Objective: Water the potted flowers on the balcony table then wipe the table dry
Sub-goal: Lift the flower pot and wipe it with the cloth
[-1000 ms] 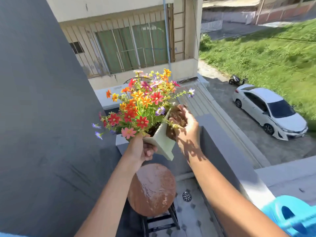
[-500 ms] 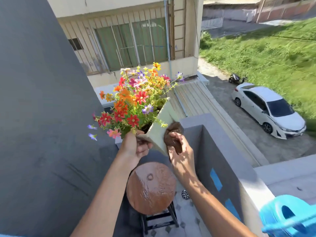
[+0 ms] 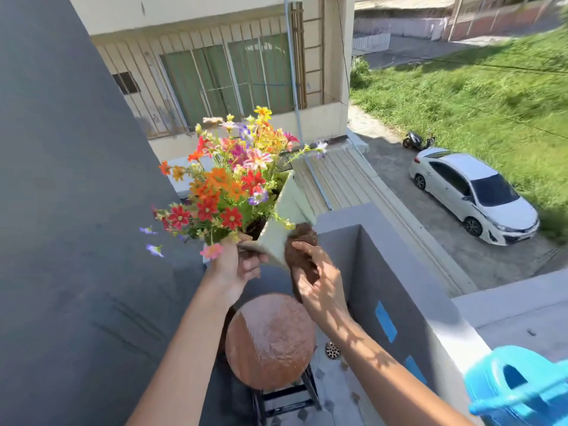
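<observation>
Left hand [image 3: 242, 265] grips the tilted flower pot [image 3: 284, 229] clear above the wet round bench [image 3: 270, 341] so the right hand [image 3: 319, 281], clutching a brown cloth [image 3: 299, 253], can rub its underside dry.

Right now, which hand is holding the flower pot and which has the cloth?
The left hand grips the tilted flower pot near its rim. The right hand presses the brown cloth against the pot's outer side.

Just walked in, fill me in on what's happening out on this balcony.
The person's left hand holds the flower pot tilted in the air above the round table, while the right hand presses a brown cloth against the pot's side. The tabletop glistens wet. A blue watering can sits on the ledge.
</observation>
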The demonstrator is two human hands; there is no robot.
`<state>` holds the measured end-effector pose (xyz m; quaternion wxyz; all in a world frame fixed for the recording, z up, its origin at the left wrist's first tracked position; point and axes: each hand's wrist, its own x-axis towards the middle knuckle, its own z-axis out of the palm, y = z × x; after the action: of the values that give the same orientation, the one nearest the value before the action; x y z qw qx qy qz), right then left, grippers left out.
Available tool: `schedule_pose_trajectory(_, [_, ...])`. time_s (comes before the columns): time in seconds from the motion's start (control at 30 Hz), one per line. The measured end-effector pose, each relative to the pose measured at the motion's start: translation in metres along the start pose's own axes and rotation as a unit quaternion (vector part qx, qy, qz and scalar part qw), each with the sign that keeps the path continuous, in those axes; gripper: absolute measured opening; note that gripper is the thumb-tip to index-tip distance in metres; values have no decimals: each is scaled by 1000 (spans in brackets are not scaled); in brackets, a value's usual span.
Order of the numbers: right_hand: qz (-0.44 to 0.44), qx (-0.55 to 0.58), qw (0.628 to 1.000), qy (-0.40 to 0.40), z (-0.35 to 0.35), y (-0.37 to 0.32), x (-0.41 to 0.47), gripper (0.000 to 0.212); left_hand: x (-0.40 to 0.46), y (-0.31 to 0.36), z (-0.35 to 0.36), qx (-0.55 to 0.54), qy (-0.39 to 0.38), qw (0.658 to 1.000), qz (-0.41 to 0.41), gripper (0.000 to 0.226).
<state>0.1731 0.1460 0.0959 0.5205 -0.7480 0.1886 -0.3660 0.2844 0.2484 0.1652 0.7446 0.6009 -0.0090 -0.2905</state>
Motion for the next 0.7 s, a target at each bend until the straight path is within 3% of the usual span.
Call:
schedule_pose_trajectory(0.17, [52,51,997,28,12,-1,4,42,-1,3,1,30,-2,999,14,31])
schedule_pose_trajectory(0.23, [40,71,996,30,19,-16,6,36,-3,0,4,47,-8,999,11,34])
schedule_pose_trajectory(0.33, [-8,86,995,47,25,-47,28,29,-8,-3,5,40,-35,999,1,58])
schedule_pose_trajectory(0.4, [-37,58,997,42,21,-29,35,27,-12,-2,4,26,-61,998,-3,65])
schedule_pose_trajectory(0.43, [11,42,999,11,4,-11,28,38,-14,-2,4,22,-71,997,-3,64])
schedule_pose_trajectory(0.5, [146,-16,985,-92,-19,33,17,82,-17,-2,3,16,-81,997,-4,57])
schedule_pose_trajectory(0.53, [171,-25,977,-125,-28,40,13,73,-18,-2,2,16,-80,997,-3,49])
schedule_pose_trajectory(0.57, [118,-96,984,-96,-22,43,18,42,-17,-4,1,22,-74,997,-2,39])
schedule_pose_trajectory(0.6, [138,-55,989,-1,-20,37,27,13,-16,-4,1,34,-65,997,-2,32])
schedule_pose_trajectory(0.63, [138,-51,987,71,-15,31,41,16,-14,-5,0,47,-58,997,-3,28])
schedule_pose_trajectory(0.7, [156,4,985,77,-15,45,54,9,-12,-7,-2,60,-48,997,-11,27])
